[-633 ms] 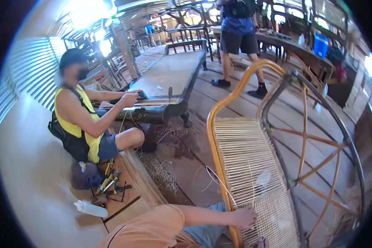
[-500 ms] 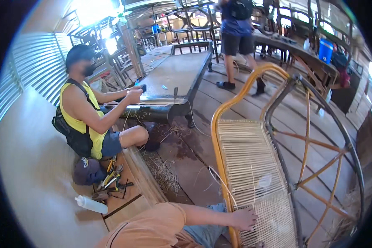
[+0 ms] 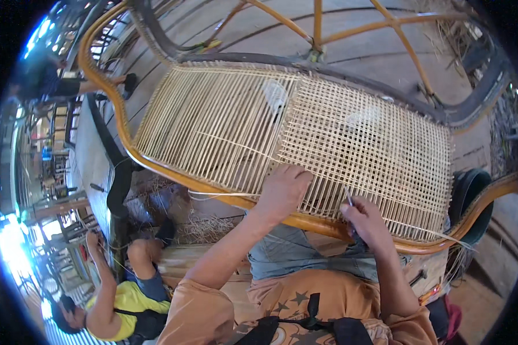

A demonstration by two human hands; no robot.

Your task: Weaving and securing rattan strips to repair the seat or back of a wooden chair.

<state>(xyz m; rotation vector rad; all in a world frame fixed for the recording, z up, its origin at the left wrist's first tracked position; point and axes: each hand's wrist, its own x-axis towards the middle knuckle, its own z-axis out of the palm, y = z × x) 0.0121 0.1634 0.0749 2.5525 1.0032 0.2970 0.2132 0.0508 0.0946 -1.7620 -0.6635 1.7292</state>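
A rattan frame (image 3: pixel 244 202) lies across my lap, strung with pale cane strands (image 3: pixel 195 118). Toward the right the strands form a tight woven grid (image 3: pixel 362 138); on the left they run only one way. My left hand (image 3: pixel 285 188) rests on the near edge of the weave, fingers bent down onto the strands; what its fingertips pinch, if anything, is hidden. To its right, my right hand (image 3: pixel 365 221) is closed round a thin pointed metal tool (image 3: pixel 349 196), like an awl, its tip at the strands. One loose strand (image 3: pixel 236 144) crosses the unwoven part.
Curved dark and orange poles (image 3: pixel 357 35) rise beyond the panel. A person in a yellow top (image 3: pixel 126 313) sits at the lower left near a long dark-edged table (image 3: pixel 95 155). A dark bucket (image 3: pixel 472 204) stands at right. Cane scraps (image 3: pixel 207 229) litter the floor.
My view has swung round and down onto the panel, which now lies crosswise. My right hand with the pointed tool has come into sight. My left hand is still on the weave.
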